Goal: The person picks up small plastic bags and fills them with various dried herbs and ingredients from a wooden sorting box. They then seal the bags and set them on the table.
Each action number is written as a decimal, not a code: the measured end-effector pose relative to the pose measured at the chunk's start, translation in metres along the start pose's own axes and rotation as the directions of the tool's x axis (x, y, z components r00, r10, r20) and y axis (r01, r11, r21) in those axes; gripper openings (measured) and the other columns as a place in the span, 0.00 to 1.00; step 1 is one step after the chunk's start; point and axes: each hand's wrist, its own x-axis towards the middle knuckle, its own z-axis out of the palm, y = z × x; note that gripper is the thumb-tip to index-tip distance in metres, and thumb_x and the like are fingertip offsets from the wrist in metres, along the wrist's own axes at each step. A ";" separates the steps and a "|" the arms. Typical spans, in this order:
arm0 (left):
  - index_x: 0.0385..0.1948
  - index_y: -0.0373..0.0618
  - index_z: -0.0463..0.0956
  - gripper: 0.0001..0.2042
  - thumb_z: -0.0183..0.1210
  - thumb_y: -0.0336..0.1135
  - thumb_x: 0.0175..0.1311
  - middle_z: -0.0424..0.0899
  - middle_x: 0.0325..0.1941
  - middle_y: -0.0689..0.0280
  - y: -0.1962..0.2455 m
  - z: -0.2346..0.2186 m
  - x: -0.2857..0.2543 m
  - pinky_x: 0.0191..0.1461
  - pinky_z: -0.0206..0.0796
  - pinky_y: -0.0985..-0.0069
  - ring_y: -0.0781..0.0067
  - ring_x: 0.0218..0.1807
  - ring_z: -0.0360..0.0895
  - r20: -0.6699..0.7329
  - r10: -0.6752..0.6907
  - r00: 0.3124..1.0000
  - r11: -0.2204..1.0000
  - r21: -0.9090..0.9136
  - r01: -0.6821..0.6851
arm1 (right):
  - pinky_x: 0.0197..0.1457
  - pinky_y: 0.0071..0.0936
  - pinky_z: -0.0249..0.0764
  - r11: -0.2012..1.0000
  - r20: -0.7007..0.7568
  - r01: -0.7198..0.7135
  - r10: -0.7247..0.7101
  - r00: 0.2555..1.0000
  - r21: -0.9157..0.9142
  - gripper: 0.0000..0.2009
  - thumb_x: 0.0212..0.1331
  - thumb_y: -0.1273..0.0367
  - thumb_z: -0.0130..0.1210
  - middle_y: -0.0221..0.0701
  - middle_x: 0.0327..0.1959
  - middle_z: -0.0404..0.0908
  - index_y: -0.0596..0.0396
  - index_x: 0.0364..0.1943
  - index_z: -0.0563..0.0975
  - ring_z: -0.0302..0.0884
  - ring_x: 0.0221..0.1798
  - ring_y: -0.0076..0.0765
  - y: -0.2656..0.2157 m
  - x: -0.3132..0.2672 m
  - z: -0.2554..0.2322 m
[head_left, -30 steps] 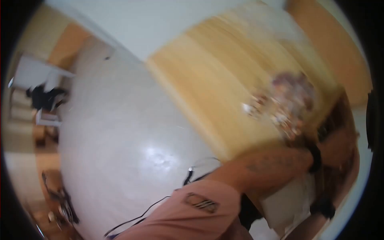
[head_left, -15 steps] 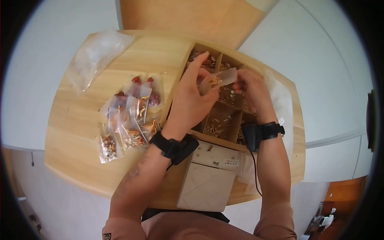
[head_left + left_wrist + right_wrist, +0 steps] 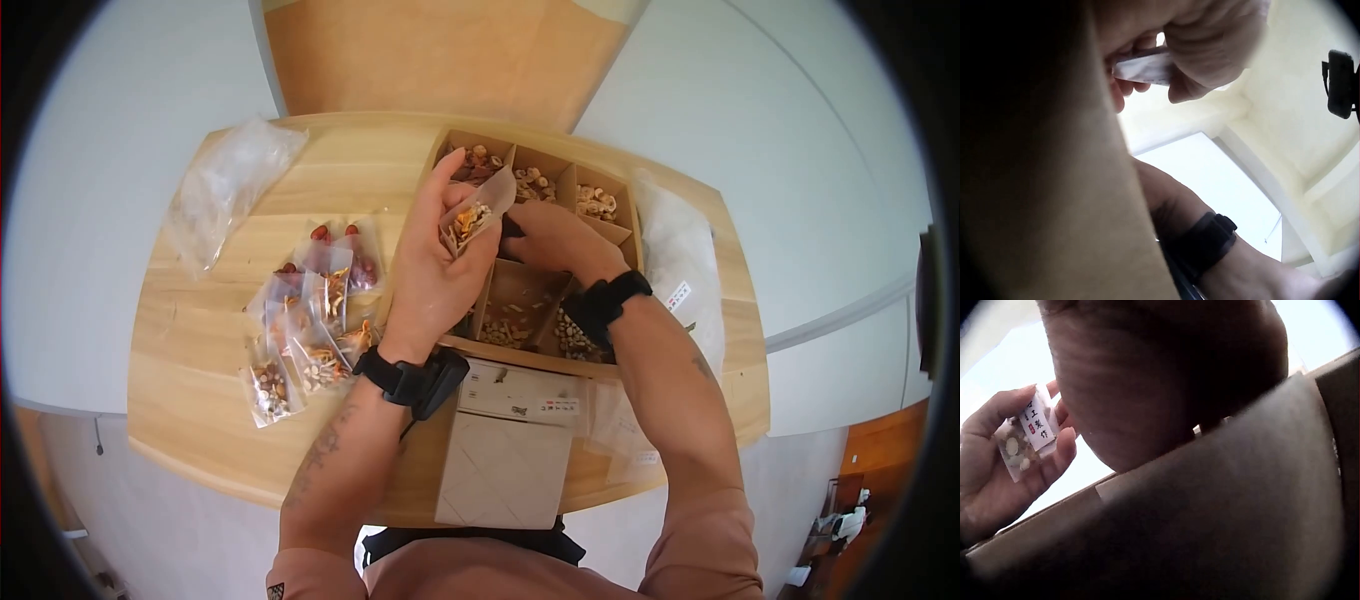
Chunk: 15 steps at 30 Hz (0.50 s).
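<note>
My left hand point(image 3: 440, 275) holds a small clear bag point(image 3: 468, 226) between thumb and fingers, above the left side of a divided cardboard box point(image 3: 500, 352). Orange and pale dried pieces lie inside the bag. In the right wrist view the bag point(image 3: 1034, 428) shows a white label with dark characters. My right hand point(image 3: 560, 238) reaches down into a middle compartment of the box, its fingers hidden behind the back of the hand and the walls. Other compartments hold dried slices point(image 3: 597, 203), small pale pieces point(image 3: 505, 332) and beans or nuts point(image 3: 578, 340).
Several filled clear bags point(image 3: 325, 360) lie in a group on the wooden table point(image 3: 200, 350), left of the box. A large crumpled plastic bag point(image 3: 235, 190) is at the back left, another plastic bag point(image 3: 685, 260) at the right. A pale flat box point(image 3: 505, 470) sits at the front edge.
The head view has swung from a blurred side look to the table. My right hand has moved from beside the small bag's opening down into the box; the left keeps holding the bag.
</note>
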 end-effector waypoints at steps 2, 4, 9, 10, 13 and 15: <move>0.71 0.44 0.57 0.32 0.57 0.19 0.65 0.73 0.53 0.65 0.005 0.000 -0.001 0.58 0.70 0.79 0.75 0.58 0.73 0.009 -0.034 0.999 0.999 0.024 0.034 | 0.54 0.40 0.74 0.997 -0.007 0.060 -0.060 0.998 0.038 0.14 0.61 0.67 0.55 0.46 0.44 0.84 0.58 0.47 0.79 0.80 0.49 0.54 0.004 0.003 0.006; 0.71 0.43 0.57 0.31 0.57 0.20 0.65 0.73 0.54 0.65 0.002 0.001 -0.001 0.59 0.70 0.78 0.74 0.59 0.73 0.017 -0.018 1.000 1.000 0.017 0.017 | 0.55 0.40 0.74 0.992 0.036 0.078 -0.082 0.996 0.104 0.14 0.61 0.66 0.55 0.47 0.44 0.83 0.59 0.47 0.79 0.80 0.50 0.53 0.011 0.004 0.009; 0.71 0.43 0.57 0.31 0.56 0.19 0.65 0.72 0.54 0.64 0.001 0.001 0.000 0.62 0.70 0.76 0.72 0.62 0.72 0.019 -0.015 1.000 1.000 0.006 0.015 | 0.55 0.35 0.73 0.988 0.173 -0.015 -0.013 0.985 0.156 0.15 0.62 0.67 0.53 0.45 0.46 0.84 0.59 0.50 0.78 0.81 0.50 0.45 0.001 0.001 -0.004; 0.71 0.43 0.57 0.31 0.56 0.19 0.65 0.72 0.54 0.64 0.000 0.001 0.000 0.63 0.70 0.75 0.72 0.62 0.72 0.021 -0.016 1.000 1.000 -0.008 0.016 | 0.56 0.35 0.73 0.982 0.160 -0.022 -0.008 0.987 0.185 0.15 0.63 0.67 0.52 0.45 0.46 0.84 0.59 0.50 0.78 0.80 0.50 0.45 -0.001 -0.001 -0.004; 0.71 0.43 0.57 0.31 0.56 0.19 0.65 0.71 0.54 0.64 0.001 0.001 -0.001 0.64 0.70 0.75 0.72 0.63 0.71 0.019 -0.024 1.000 1.000 -0.011 0.024 | 0.56 0.35 0.72 0.967 0.149 -0.034 -0.005 0.989 0.254 0.16 0.65 0.65 0.51 0.46 0.48 0.83 0.61 0.50 0.78 0.80 0.51 0.44 -0.001 -0.002 0.001; 0.71 0.43 0.57 0.31 0.56 0.19 0.65 0.71 0.54 0.64 0.001 0.002 -0.001 0.64 0.70 0.75 0.72 0.62 0.72 0.017 -0.023 1.000 1.000 -0.002 0.023 | 0.57 0.34 0.72 0.962 0.168 -0.027 -0.020 0.986 0.273 0.17 0.67 0.63 0.50 0.46 0.48 0.83 0.61 0.51 0.78 0.80 0.51 0.44 0.002 0.002 0.008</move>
